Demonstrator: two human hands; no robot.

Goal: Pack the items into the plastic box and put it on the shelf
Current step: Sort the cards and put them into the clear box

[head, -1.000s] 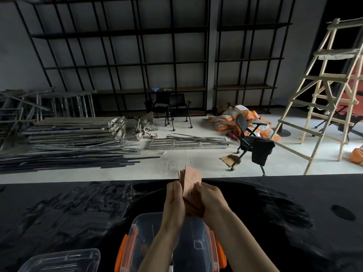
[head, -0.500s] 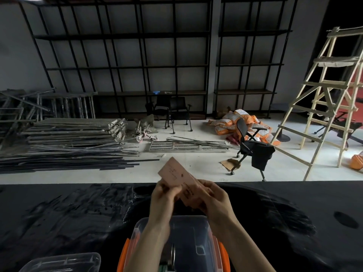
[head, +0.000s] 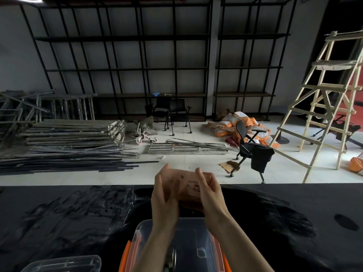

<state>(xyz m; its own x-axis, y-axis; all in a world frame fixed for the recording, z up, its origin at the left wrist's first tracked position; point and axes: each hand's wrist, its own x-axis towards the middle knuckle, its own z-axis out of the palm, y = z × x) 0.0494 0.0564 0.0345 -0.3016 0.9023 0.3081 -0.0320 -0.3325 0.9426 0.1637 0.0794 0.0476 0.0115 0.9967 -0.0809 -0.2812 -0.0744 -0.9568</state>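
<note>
A stack of brown paper sleeves (head: 183, 183), printed with a small coffee cup, is held flat and level in front of me over the black table (head: 68, 216). My left hand (head: 164, 197) grips its left end and my right hand (head: 209, 193) grips its right end. Below my forearms stands the clear plastic box (head: 193, 250) with orange side latches, open on top. Something metallic shows inside it, partly hidden by my arms.
The clear lid (head: 64, 265) lies at the table's front left. Beyond the table: tall black shelving (head: 125, 69), piled metal bars (head: 68, 146), black chairs (head: 253, 152), orange sacks (head: 235, 124) and a wooden ladder (head: 322, 107) at the right.
The sleeves were upright and edge-on between my hands, then tilted. Now they lie flat and level, one hand at each end, slightly farther from the box.
</note>
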